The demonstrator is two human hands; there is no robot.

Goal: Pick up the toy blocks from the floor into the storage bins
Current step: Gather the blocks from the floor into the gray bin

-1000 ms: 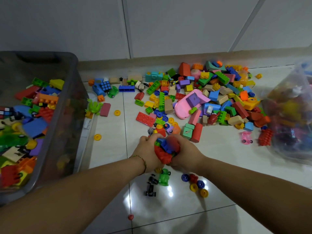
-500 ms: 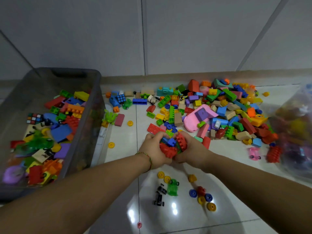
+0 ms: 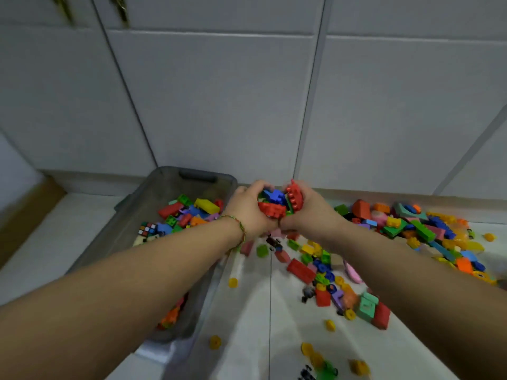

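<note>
I have both hands cupped together at mid frame, heels touching, fingers curled up round a handful [image 3: 277, 205] of blocks, mostly red and blue. The left hand [image 3: 245, 212] walls it on one side and the right hand [image 3: 311, 215] on the other. Neither is open beyond that cradle, and a red block stands proud at the right hand's fingertips.

The bin [image 3: 192, 175] lies left of the hands in the frame and is part filled. Its long axis runs from lower centre up toward the wall, roughly along my left forearm, which crosses its right rim. The left hand is the nearer one, sitting at the bin's far right corner. The handful looks to be just right of that rim, over the floor [image 3: 252, 311] rather than the bin, though I can't be sure from this angle. So I judge the move to be a short carry leftward before parting the hands.

The pile [image 3: 411, 229] yet to collect spreads right of centre, under and beyond my right forearm.
</note>
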